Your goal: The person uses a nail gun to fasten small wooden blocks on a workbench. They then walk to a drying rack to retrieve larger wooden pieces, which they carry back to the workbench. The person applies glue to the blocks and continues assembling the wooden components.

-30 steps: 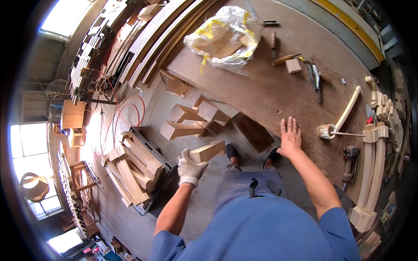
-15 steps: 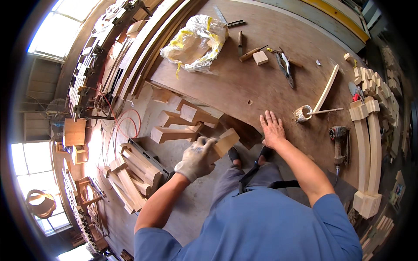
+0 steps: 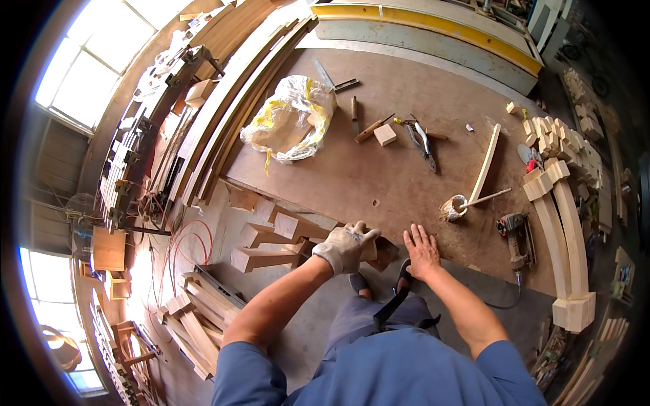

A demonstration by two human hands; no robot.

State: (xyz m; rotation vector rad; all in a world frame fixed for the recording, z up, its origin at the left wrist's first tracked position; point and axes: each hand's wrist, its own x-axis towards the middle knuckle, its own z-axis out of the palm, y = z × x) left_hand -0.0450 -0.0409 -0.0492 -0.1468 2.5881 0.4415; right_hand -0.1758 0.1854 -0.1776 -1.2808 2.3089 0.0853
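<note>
My left hand (image 3: 347,247), in a pale work glove, is closed at the near edge of the wooden workbench (image 3: 325,183). Under its fingers shows part of a light wooden piece (image 3: 370,252); the glove hides most of it. Bare, with fingers spread, my right hand (image 3: 423,252) rests flat on the bench's near edge, holding nothing. Square-ended wooden legs (image 3: 267,257) stick out beside the bench, left of my gloved hand. Beyond my right hand stand a crusted pot (image 3: 452,208) with a stick in it and a wood strip (image 3: 485,162).
On the bench lie a crumpled plastic bag (image 3: 291,122), pliers (image 3: 422,145), a small wood block (image 3: 385,134) and a nail gun (image 3: 514,240). Curved wooden parts (image 3: 572,237) line the right side. Long boards (image 3: 237,108) and a bundle of wood pieces (image 3: 196,318) are at left.
My left hand has moved right and slightly up to the bench edge with the wooden piece, which is now mostly covered. My right hand stays on the edge. The view has shifted.
</note>
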